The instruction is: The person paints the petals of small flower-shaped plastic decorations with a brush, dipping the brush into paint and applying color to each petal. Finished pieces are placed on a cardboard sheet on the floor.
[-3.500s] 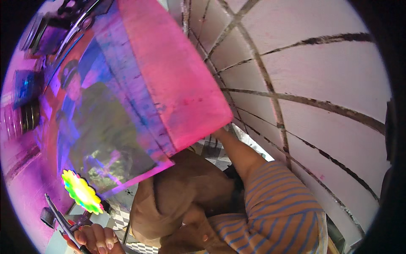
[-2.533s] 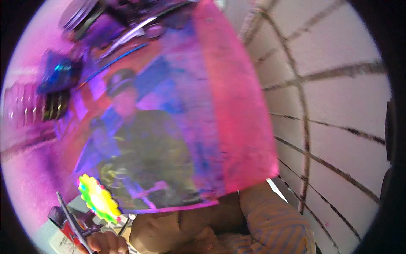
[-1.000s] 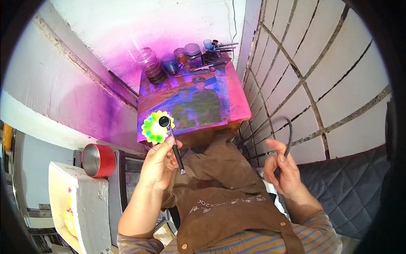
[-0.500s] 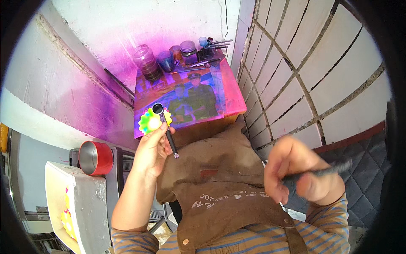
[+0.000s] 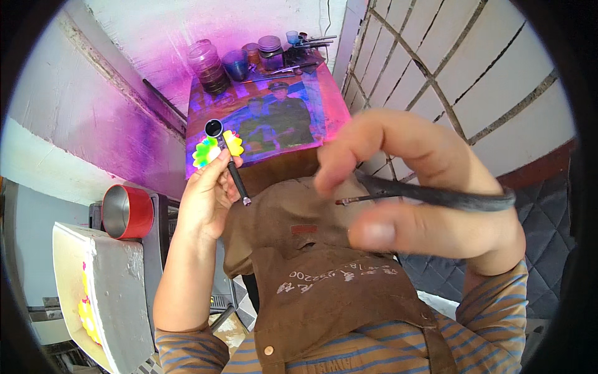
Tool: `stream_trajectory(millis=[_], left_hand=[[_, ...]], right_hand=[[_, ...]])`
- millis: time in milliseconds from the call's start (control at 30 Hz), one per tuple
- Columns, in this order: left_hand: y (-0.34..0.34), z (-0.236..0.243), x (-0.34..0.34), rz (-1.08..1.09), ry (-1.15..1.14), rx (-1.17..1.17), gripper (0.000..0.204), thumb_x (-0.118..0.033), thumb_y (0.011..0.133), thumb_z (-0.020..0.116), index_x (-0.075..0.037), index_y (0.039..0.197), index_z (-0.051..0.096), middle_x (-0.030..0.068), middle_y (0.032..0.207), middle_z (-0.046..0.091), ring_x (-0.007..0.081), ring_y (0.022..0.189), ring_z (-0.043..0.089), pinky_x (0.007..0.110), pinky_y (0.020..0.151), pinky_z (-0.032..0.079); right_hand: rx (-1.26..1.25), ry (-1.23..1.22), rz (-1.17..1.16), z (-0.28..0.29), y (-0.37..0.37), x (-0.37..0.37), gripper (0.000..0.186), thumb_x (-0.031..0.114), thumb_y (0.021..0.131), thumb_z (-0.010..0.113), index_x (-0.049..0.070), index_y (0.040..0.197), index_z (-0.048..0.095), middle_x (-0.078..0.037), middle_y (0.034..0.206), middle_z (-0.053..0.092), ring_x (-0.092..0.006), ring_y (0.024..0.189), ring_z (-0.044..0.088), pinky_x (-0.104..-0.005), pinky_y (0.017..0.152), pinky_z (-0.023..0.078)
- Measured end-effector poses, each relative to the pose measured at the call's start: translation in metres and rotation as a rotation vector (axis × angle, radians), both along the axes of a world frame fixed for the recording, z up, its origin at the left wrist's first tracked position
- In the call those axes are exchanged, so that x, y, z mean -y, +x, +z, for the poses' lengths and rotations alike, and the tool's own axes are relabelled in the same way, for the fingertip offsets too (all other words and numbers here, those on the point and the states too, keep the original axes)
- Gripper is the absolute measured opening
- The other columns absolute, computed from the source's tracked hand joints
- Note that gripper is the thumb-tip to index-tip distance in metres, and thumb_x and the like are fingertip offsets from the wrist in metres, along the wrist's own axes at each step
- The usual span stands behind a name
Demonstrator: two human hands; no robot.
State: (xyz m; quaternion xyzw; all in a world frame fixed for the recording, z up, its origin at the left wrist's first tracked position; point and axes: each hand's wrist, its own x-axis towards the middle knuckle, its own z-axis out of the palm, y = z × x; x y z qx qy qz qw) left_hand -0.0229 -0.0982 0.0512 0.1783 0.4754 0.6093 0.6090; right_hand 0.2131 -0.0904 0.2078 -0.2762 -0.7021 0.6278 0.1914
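Note:
My left hand (image 5: 208, 193) is closed around a slim airbrush (image 5: 236, 179), with a round dark cup at its top and a black handle slanting down to the right. Behind the cup is a flower-shaped piece (image 5: 203, 154) in yellow and green; whether my fingers grip it or it lies on the table I cannot tell. Nearer to the camera, the fingers of my right hand (image 5: 430, 146) curl around a black tube (image 5: 464, 196) that crosses the palm. A thin rod (image 5: 367, 199) with a reddish tip shows between thumb and fingers, partly hidden.
On the paint-stained table (image 5: 336, 112) lies a picture of figures (image 5: 280, 118). Along its back stand a glass jar (image 5: 209, 68), a blue cup (image 5: 235, 65) and several tools. To the left are a red pot (image 5: 140, 215) and a white box (image 5: 121, 299). A tiled wall (image 5: 498, 75) rises at right.
My right hand has risen and moved left, toward the middle, with the black tube. The left hand still holds the airbrush, slightly higher and further left, as the whole view has shifted.

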Motion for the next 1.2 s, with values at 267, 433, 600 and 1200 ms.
stream_trajectory(millis=[267, 433, 600, 1200], left_hand=[[-0.007, -0.005, 0.008, -0.047, 0.034, -0.028, 0.021, -0.027, 0.081, 0.059, -0.006, 0.078, 0.059, -0.0055, 0.060, 0.051, 0.0023, 0.050, 0.043, 0.018, 0.046, 0.031], [-0.005, -0.014, 0.008, -0.035, 0.025, -0.048, 0.024, -0.028, 0.082, 0.056, -0.004, 0.081, 0.059, -0.0020, 0.060, 0.051, 0.0085, 0.051, 0.047, 0.024, 0.049, 0.038], [-0.001, -0.019, 0.004, -0.046, 0.034, -0.003, 0.021, -0.026, 0.081, 0.058, -0.006, 0.080, 0.060, -0.0045, 0.060, 0.051, 0.0054, 0.049, 0.044, 0.020, 0.047, 0.035], [0.037, 0.013, -0.030, -0.170, -0.140, -0.047, 0.024, -0.025, 0.082, 0.055, -0.003, 0.077, 0.057, -0.0002, 0.056, 0.050, 0.0088, 0.047, 0.043, 0.021, 0.045, 0.032]], right_hand=[[-0.324, 0.347, -0.362, -0.088, -0.006, 0.028, 0.074, 0.066, 0.080, 0.012, 0.003, 0.088, 0.049, -0.008, 0.087, 0.045, -0.0144, 0.073, 0.041, -0.0252, 0.064, 0.035], [-0.648, 0.081, -0.771, -0.152, 0.030, 0.030, 0.052, 0.051, 0.088, 0.024, 0.004, 0.092, 0.046, -0.009, 0.095, 0.046, -0.0183, 0.089, 0.047, -0.0302, 0.079, 0.041], [0.394, 0.067, -0.609, -0.276, 0.092, 0.033, 0.040, 0.023, 0.078, 0.058, 0.002, 0.109, 0.044, -0.008, 0.100, 0.045, -0.0189, 0.087, 0.048, -0.0282, 0.079, 0.039], [-0.345, -0.208, -0.229, -0.220, -0.008, -0.076, 0.025, 0.019, 0.089, 0.042, 0.004, 0.107, 0.049, 0.001, 0.073, 0.045, -0.0042, 0.060, 0.038, -0.0177, 0.053, 0.030]])
